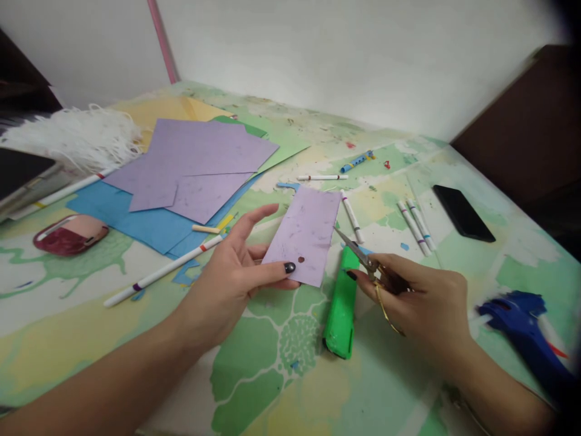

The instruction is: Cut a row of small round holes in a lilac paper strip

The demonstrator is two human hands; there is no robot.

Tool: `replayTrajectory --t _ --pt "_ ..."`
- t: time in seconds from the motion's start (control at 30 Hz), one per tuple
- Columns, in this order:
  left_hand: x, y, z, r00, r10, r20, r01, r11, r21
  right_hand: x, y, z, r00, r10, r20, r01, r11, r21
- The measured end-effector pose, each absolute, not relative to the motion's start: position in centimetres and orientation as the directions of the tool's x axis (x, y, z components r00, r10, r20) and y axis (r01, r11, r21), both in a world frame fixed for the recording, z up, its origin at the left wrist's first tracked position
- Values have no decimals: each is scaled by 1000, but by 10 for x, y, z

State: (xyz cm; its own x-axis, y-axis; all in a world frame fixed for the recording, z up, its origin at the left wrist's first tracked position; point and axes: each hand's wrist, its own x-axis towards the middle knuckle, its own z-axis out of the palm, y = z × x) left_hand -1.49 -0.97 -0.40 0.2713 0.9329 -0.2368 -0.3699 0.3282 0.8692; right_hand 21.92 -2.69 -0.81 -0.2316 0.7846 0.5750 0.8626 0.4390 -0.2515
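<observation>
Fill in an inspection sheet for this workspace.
Surface: table patterned green, yellow and white, with small scraps.
Job's things: purple strip, dark spot near its lower end; scissors at its right edge, contact unclear.
Clutter: markers, phone, green tool, blue tool, purple sheets, white strands.
Grip: left hand on the strip; right hand on the scissors.
Cables: thin line beside right wrist, too unclear to name.
Surroundings: white wall behind, pink pole far left, dark panel right.

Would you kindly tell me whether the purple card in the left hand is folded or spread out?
Spread out: the purple card shows one broad panel, with no flap over it.
</observation>
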Motion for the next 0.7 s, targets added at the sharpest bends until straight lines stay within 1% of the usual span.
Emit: replayTrajectory --t 0.1,0.17,0.23,0.3,0.4,0.47,0.57,0.6,0.7 --pt "-15 -10 -5 317 931 -180 -421 308 853 222 -25 -7 -152 857 492 848 369 -380" --pt "-15 -11 -6 349 928 -133 -442 289 849 224 -25 -8 -100 895 436 844 308 -439" --pt "-15 -11 -6 325 939 -113 -439 256 861 225 -25 -8 -60 914 401 830 269 -489" --pt "-15 -11 -6 233 965 -121 -418 212 883 226 -26 -8 -30 921 389 810 250 -531" --pt "-16 -9 -7 47 994 -102 -364 112 924 226 -27 -8 8 927 374 785 226 -577" --pt "-18 -6 -7 -104 994 -35 -325 0 946 226 -28 -7 16 929 369 773 222 -594" --pt "-22 -3 -4 -297 953 61 -318 -159 934 227 -28 -8 11 935 354 759 222 -612" --pt "-24 -2 -2 -326 943 72 -339 -187 922 228 -28 -9 11 938 348 755 220 -618" --pt "-27 0 4 -338 939 68 -413 -213 886 231 -26 -12 -1 952 305 742 205 -638"
